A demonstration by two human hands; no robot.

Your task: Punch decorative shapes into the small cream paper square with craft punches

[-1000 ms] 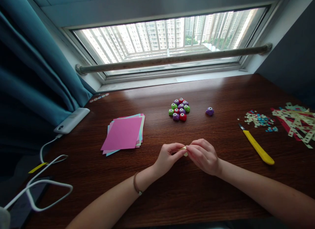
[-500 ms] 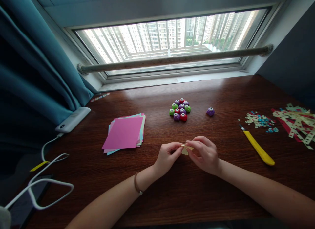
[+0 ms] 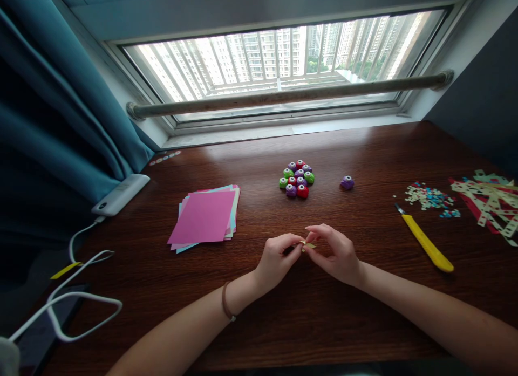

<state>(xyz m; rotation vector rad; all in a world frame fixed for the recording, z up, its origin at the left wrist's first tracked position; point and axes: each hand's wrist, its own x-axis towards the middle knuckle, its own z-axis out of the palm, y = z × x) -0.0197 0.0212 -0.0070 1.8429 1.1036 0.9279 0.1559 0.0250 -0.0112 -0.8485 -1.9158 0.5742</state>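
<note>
My left hand (image 3: 279, 259) pinches a small pale yellow piece of paper (image 3: 309, 245) between thumb and forefinger. It looks folded, and the fingertips hide part of it. From the other side, my right hand (image 3: 336, 255) has its thumb and a fingertip at the same paper, with another finger raised above. Both hands are just over the brown wooden table (image 3: 259, 327). Beyond them sits a cluster of small purple, red and green eyeball-like figures (image 3: 299, 173). A single purple figure (image 3: 347, 183) stands apart to its right.
Coloured square paper sheets (image 3: 202, 217) lie stacked at left. A yellow craft knife (image 3: 427, 241), tiny paper cut-outs (image 3: 429, 197) and punched paper strips (image 3: 489, 200) are at right. A white power bank (image 3: 121, 194) with a white cable (image 3: 87, 295) lies far left, beside a curtain (image 3: 76, 95).
The yellow paper has turned and now shows less of its face. My right hand's fingers have loosened and spread a little; my left hand keeps its pinch.
</note>
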